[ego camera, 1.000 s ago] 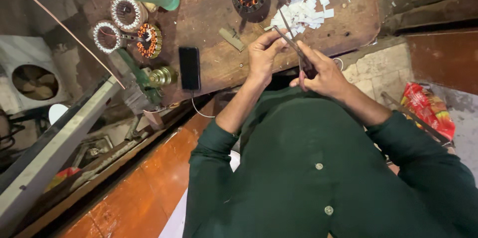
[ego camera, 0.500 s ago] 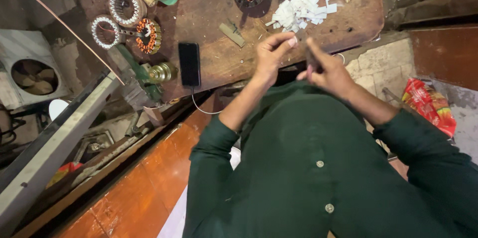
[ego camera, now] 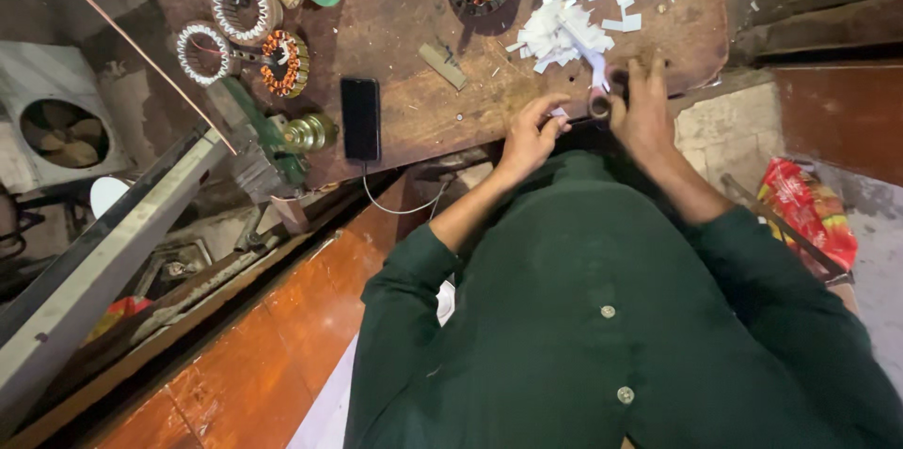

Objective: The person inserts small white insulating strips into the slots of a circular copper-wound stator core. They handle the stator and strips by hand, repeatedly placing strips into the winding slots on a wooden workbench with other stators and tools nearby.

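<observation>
Upper left: copper-wound stator rings (ego camera: 246, 35) parked clear. Centre: black phone (ego camera: 360, 118) on worn wooden bench (ego camera: 404, 26). Left hand (ego camera: 531, 134) half-curled, apparently empty, at bench edge. Right hand (ego camera: 641, 106) closed around small pinkish tube (ego camera: 600, 106), beside white paper strips pile (ego camera: 564, 31), handy for reach.

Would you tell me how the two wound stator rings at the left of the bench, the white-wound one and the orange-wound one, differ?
The white-wound ring has pale windings, while the orange-wound ring shows copper-orange coils. The white-wound ring lies nearer the bench's left edge; the orange-wound ring sits beside it, closer to the black phone. The white-wound ring's centre looks more open. Both are round, lie flat on the wooden bench, away from both hands.
</observation>
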